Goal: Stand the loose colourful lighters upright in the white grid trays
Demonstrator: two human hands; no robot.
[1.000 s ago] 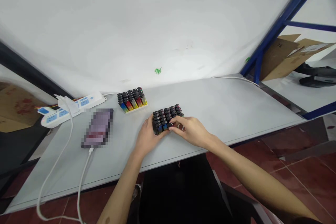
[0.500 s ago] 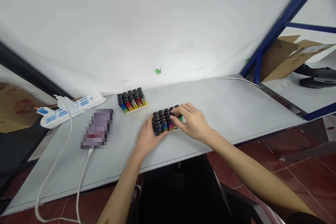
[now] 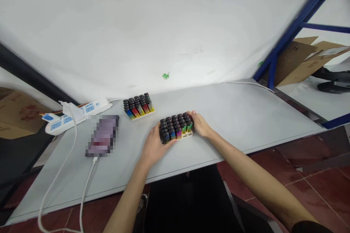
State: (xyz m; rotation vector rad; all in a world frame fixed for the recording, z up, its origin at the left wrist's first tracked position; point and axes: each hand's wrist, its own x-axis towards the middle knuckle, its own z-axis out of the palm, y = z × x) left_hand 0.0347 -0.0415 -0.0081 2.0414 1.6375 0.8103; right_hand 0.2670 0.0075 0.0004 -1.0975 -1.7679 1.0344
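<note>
In front of me on the table stands a block of lighters with black tops and coloured, shiny bodies, upright in rows in a white tray. Two bare holes show at the tray's front right. My left hand is wrapped round the left end, its thumb along the front. At the right end, my right hand grips the block's side, with some of its fingers hidden behind the lighters. A second tray of lighters stands farther back to the left, apart from both hands.
A blurred phone on a white cable lies to the left. Behind it is a power strip with plugs in it. A white wall closes the table's back. Cardboard boxes stand beyond the blue frame on the right.
My right hand has moved from above the front right lighters to the right side of the block. My left hand keeps its hold on the left end. The view has shifted slightly.
</note>
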